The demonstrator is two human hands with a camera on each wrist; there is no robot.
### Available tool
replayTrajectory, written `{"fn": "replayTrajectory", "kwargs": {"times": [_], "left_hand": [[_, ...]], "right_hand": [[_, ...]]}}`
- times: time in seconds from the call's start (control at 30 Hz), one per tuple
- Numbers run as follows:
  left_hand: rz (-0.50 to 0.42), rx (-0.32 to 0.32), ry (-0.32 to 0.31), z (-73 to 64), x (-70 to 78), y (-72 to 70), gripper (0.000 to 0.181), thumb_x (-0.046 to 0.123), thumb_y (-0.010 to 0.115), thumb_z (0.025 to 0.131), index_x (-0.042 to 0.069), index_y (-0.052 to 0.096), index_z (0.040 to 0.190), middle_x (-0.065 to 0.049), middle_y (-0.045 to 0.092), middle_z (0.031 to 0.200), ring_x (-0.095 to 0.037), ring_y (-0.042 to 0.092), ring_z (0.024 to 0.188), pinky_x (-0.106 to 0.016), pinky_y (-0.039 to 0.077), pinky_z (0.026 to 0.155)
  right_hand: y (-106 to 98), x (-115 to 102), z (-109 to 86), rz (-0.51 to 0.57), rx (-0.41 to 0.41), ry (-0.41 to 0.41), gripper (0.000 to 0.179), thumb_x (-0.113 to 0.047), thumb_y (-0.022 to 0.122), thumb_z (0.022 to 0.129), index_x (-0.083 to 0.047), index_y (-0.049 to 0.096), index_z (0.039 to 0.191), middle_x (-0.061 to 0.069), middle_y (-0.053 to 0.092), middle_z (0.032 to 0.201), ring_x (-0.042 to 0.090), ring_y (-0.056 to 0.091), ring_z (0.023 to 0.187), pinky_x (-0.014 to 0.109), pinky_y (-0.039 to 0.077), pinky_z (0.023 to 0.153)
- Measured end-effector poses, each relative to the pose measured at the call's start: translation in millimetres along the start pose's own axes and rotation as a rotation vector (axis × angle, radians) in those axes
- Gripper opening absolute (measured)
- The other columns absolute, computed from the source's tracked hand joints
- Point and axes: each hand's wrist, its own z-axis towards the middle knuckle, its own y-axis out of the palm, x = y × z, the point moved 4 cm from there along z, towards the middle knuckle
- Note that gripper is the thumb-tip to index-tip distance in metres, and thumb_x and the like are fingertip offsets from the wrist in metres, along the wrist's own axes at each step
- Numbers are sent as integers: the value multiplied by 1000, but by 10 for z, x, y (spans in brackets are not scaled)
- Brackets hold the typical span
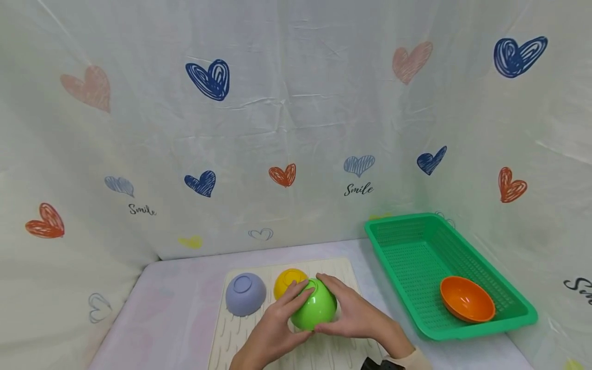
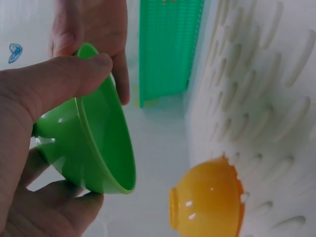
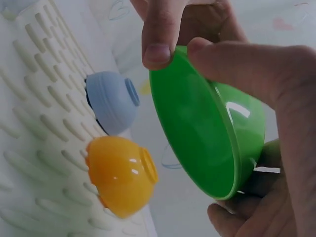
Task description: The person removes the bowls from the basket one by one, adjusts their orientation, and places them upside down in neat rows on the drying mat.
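A glossy green bowl [image 1: 315, 307] is held between both hands above a cream ridged drying mat [image 1: 231, 334]. My left hand [image 1: 279, 321] grips its left side, the thumb on the rim and the fingers round the outside. On the opposite side my right hand [image 1: 356, 313] grips it the same way. The left wrist view shows the green bowl [image 2: 86, 143] tilted, its hollow partly in sight. Behind the hands a yellow bowl [image 1: 285, 281] stands upside down on the mat, partly hidden in the head view. A blue-grey bowl [image 1: 245, 295], also upside down, sits to its left.
At the right stands a green perforated basket [image 1: 398, 277] with an orange bowl [image 1: 467, 299] in its near end. The white table [image 1: 152, 318] shows to the left of the mat. A curtain printed with hearts [image 1: 287, 118] surrounds the table at the back and sides.
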Motion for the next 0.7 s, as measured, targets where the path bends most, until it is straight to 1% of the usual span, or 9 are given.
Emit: {"fn": "replayTrajectory", "kwargs": {"times": [0.07, 0.13, 0.23, 0.33, 0.4, 0.47, 0.57, 0.63, 0.7], "left_hand": [[19, 0, 12, -5, 3, 7, 84, 20, 96, 71, 18, 59, 146, -6, 50, 157, -42, 49, 141, -44, 56, 103], [39, 4, 25, -8, 8, 17, 84, 21, 96, 70, 19, 59, 146, -5, 50, 157, -42, 49, 141, -44, 57, 101], [49, 10, 56, -20, 17, 42, 86, 18, 97, 70, 19, 58, 147, -5, 45, 161, -40, 46, 144, -42, 57, 101], [17, 10, 88, -45, 16, 75, 96, 12, 97, 68, 17, 51, 153, -8, 36, 166, -38, 39, 149, -40, 53, 106], [-45, 27, 84, -61, -6, 88, 104, 10, 97, 66, 12, 44, 156, -12, 33, 167, -36, 36, 151, -39, 49, 111], [-98, 59, 59, -65, -46, 95, 110, 13, 97, 66, 9, 38, 159, -15, 34, 166, -34, 38, 150, -40, 47, 113], [-204, 88, -28, -47, -125, 116, 110, 22, 94, 69, 8, 35, 160, -15, 44, 160, -33, 50, 142, -40, 52, 108], [-257, 75, -77, -27, -166, 148, 106, 27, 92, 72, 8, 36, 160, -15, 49, 157, -32, 55, 137, -38, 56, 104], [-294, 59, -103, -6, -188, 182, 101, 27, 91, 74, 7, 39, 158, -15, 51, 155, -32, 57, 135, -36, 58, 100]], "right_hand": [[5, -6, -5, -1, 9, -29, 101, -53, 83, 82, -3, 37, 157, 15, 46, 156, 32, 57, 133, 40, 58, 100], [10, -7, -16, 4, 28, -48, 99, -52, 84, 82, -3, 40, 156, 14, 49, 155, 30, 58, 133, 38, 58, 100], [18, 8, -51, 2, 74, -65, 99, -54, 85, 80, -4, 43, 154, 13, 51, 154, 30, 58, 134, 41, 58, 102], [27, 32, -104, 8, 123, -78, 99, -53, 87, 78, -3, 46, 153, 12, 54, 152, 30, 59, 133, 42, 57, 103], [29, 48, -140, -9, 162, -101, 99, -52, 88, 77, -2, 47, 152, 12, 55, 151, 31, 60, 132, 44, 57, 103], [21, 59, -171, -24, 205, -123, 99, -50, 90, 75, -3, 48, 151, 12, 56, 151, 31, 61, 132, 45, 57, 103], [-1, 70, -202, -47, 269, -153, 101, -46, 93, 72, -3, 48, 151, 12, 56, 150, 32, 61, 131, 46, 57, 103], [-7, 76, -213, -49, 287, -158, 102, -43, 95, 70, -5, 48, 152, 11, 56, 151, 32, 61, 131, 44, 57, 103], [-6, 84, -217, -58, 288, -155, 102, -41, 95, 70, -4, 47, 152, 12, 56, 151, 32, 61, 131, 44, 57, 103]]}}
